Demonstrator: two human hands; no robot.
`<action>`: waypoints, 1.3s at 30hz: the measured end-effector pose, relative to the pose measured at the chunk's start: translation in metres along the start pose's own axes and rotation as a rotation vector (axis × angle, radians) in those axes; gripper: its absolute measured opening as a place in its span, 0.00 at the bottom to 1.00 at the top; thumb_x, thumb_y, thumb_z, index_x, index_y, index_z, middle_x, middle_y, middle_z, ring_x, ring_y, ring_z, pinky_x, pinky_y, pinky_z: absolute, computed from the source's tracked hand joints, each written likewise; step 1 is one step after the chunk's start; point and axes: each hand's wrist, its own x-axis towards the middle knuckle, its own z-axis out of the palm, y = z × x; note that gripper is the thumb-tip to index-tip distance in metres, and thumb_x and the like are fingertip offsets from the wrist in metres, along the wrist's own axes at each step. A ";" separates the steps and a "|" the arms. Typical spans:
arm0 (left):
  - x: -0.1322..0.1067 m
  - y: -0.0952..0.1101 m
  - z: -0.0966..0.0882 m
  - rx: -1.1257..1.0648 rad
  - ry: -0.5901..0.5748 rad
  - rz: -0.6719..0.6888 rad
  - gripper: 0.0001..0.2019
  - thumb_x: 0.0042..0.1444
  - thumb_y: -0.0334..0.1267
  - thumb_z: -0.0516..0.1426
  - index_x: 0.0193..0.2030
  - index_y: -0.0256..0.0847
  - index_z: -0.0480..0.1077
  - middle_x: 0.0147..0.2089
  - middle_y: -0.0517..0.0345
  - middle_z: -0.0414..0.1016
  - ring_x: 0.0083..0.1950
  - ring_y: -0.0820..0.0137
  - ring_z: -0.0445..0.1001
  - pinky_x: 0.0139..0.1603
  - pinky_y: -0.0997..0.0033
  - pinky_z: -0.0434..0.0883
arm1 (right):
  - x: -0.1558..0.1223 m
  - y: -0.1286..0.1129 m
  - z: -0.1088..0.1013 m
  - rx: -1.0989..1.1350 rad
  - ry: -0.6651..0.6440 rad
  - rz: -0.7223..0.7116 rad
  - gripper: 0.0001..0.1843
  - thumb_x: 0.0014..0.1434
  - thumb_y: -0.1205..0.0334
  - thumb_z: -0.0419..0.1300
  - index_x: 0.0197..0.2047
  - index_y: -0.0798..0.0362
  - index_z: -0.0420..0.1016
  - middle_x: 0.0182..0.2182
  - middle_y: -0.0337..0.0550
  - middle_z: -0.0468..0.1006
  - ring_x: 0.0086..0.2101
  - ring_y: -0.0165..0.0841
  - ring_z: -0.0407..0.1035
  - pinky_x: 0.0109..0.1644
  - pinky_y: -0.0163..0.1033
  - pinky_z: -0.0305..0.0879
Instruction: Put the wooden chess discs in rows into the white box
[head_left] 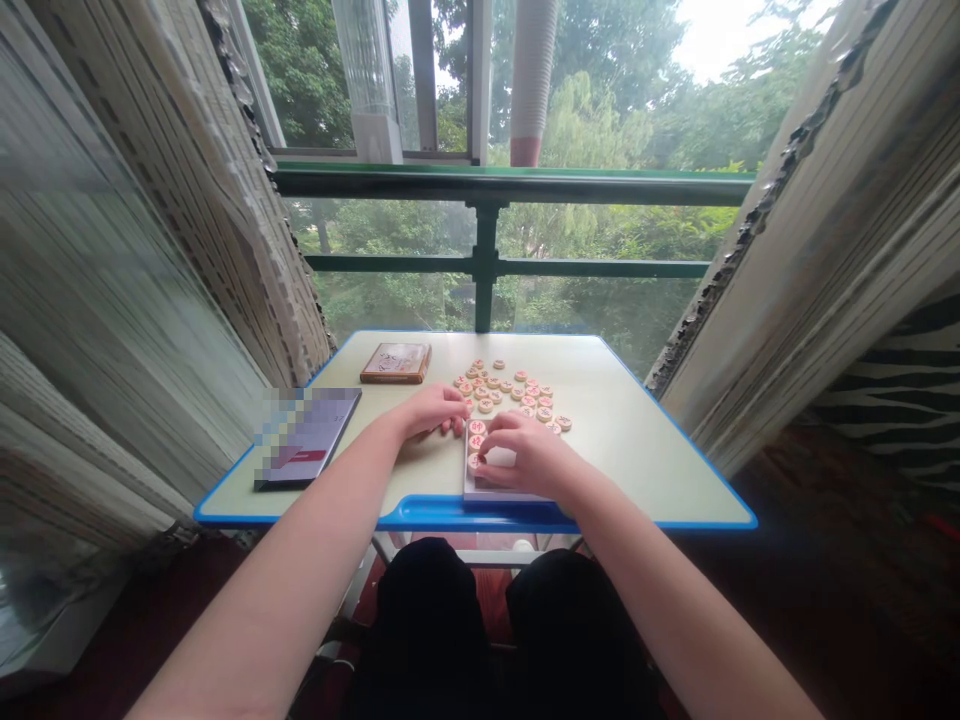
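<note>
A small white tray (471, 490) lies on the near middle of the pale table (637, 440) and holds a few round wooden chess pieces (477, 428) with red marks. My right hand (525, 452) rests over the tray, fingers curled and pinched on a piece (475, 462) at its left side. My left hand (436, 410) lies just left of the tray's far corner, fingers curled down on the table beside the loose pieces; what it holds, if anything, is hidden. Several loose pieces (510, 388) are scattered beyond the tray.
A brown wooden box lid (396, 362) lies at the far left of the table. A dark tablet (307, 436) sits at the left edge. Curtains hang on both sides, and a green railing (487, 190) and window stand behind the table. My knees are below the blue front edge.
</note>
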 end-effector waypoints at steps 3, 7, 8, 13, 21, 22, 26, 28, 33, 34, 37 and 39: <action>-0.001 0.001 0.002 -0.029 0.012 0.015 0.05 0.40 0.35 0.56 0.23 0.35 0.68 0.17 0.59 0.70 0.17 0.79 0.61 0.16 0.80 0.53 | 0.000 -0.001 0.000 -0.004 -0.003 0.010 0.09 0.50 0.55 0.63 0.29 0.52 0.76 0.31 0.43 0.71 0.32 0.30 0.66 0.38 0.36 0.63; 0.000 0.000 0.002 -0.041 0.001 0.023 0.05 0.41 0.34 0.56 0.22 0.34 0.69 0.17 0.59 0.70 0.17 0.79 0.60 0.17 0.79 0.56 | 0.001 -0.002 -0.002 -0.009 -0.019 0.032 0.09 0.50 0.54 0.63 0.28 0.52 0.75 0.31 0.43 0.71 0.33 0.31 0.66 0.38 0.36 0.62; 0.000 -0.001 0.002 -0.035 0.001 0.023 0.05 0.41 0.35 0.56 0.22 0.35 0.69 0.17 0.59 0.70 0.17 0.79 0.60 0.17 0.79 0.56 | 0.001 -0.002 -0.002 -0.010 -0.022 0.033 0.09 0.50 0.54 0.63 0.28 0.52 0.75 0.31 0.43 0.71 0.33 0.31 0.66 0.38 0.36 0.62; 0.000 -0.001 0.001 -0.032 0.003 0.022 0.05 0.41 0.34 0.56 0.22 0.35 0.68 0.18 0.58 0.70 0.17 0.79 0.60 0.16 0.79 0.54 | 0.001 -0.003 -0.003 -0.010 -0.024 0.028 0.10 0.51 0.54 0.62 0.28 0.52 0.75 0.31 0.43 0.71 0.33 0.31 0.66 0.38 0.36 0.62; -0.002 -0.001 0.000 0.004 -0.008 0.007 0.06 0.41 0.35 0.56 0.26 0.34 0.69 0.19 0.58 0.70 0.16 0.79 0.60 0.13 0.81 0.48 | 0.001 0.002 -0.007 -0.070 0.064 0.100 0.06 0.54 0.62 0.57 0.31 0.52 0.74 0.33 0.43 0.71 0.35 0.32 0.66 0.41 0.37 0.62; -0.001 -0.002 0.000 0.008 0.005 0.006 0.06 0.41 0.35 0.56 0.26 0.34 0.69 0.19 0.58 0.70 0.16 0.79 0.60 0.13 0.81 0.48 | 0.001 0.004 -0.007 -0.097 0.093 0.150 0.05 0.54 0.64 0.56 0.32 0.52 0.74 0.34 0.44 0.71 0.36 0.32 0.66 0.42 0.38 0.62; 0.003 -0.008 0.002 0.115 0.178 0.078 0.06 0.44 0.34 0.54 0.27 0.34 0.70 0.18 0.61 0.67 0.16 0.78 0.59 0.17 0.78 0.56 | 0.002 0.015 -0.006 -0.231 0.133 0.349 0.12 0.51 0.67 0.57 0.40 0.52 0.74 0.39 0.46 0.71 0.41 0.37 0.64 0.47 0.42 0.61; 0.007 -0.012 0.004 0.257 0.311 0.198 0.08 0.44 0.35 0.55 0.29 0.35 0.72 0.19 0.61 0.68 0.20 0.77 0.62 0.23 0.76 0.61 | 0.002 0.020 -0.005 -0.286 0.085 0.395 0.13 0.51 0.67 0.56 0.41 0.52 0.75 0.39 0.48 0.72 0.43 0.39 0.63 0.49 0.44 0.60; 0.017 -0.022 0.003 0.443 0.372 0.302 0.18 0.46 0.36 0.55 0.44 0.36 0.74 0.22 0.62 0.70 0.25 0.73 0.65 0.31 0.74 0.63 | 0.005 0.024 -0.001 -0.314 0.048 0.468 0.10 0.56 0.66 0.54 0.34 0.52 0.77 0.36 0.48 0.73 0.41 0.38 0.65 0.46 0.41 0.61; 0.018 -0.023 0.003 0.456 0.360 0.302 0.19 0.46 0.37 0.55 0.45 0.36 0.74 0.22 0.61 0.70 0.25 0.72 0.66 0.32 0.74 0.63 | 0.006 0.025 -0.001 -0.312 0.057 0.486 0.10 0.56 0.66 0.53 0.33 0.51 0.77 0.36 0.48 0.73 0.41 0.37 0.65 0.44 0.40 0.62; 0.019 -0.024 0.001 0.478 0.329 0.297 0.18 0.46 0.38 0.56 0.43 0.37 0.75 0.23 0.60 0.71 0.26 0.71 0.66 0.31 0.74 0.62 | 0.008 0.027 -0.001 -0.320 0.072 0.528 0.11 0.57 0.66 0.52 0.33 0.51 0.77 0.37 0.48 0.73 0.41 0.37 0.66 0.42 0.39 0.62; 0.018 -0.024 -0.001 0.483 0.304 0.290 0.17 0.46 0.40 0.56 0.43 0.37 0.76 0.22 0.61 0.71 0.25 0.72 0.65 0.30 0.74 0.61 | 0.009 0.029 -0.001 -0.332 0.070 0.529 0.11 0.57 0.66 0.52 0.33 0.51 0.77 0.37 0.48 0.74 0.42 0.37 0.66 0.43 0.39 0.62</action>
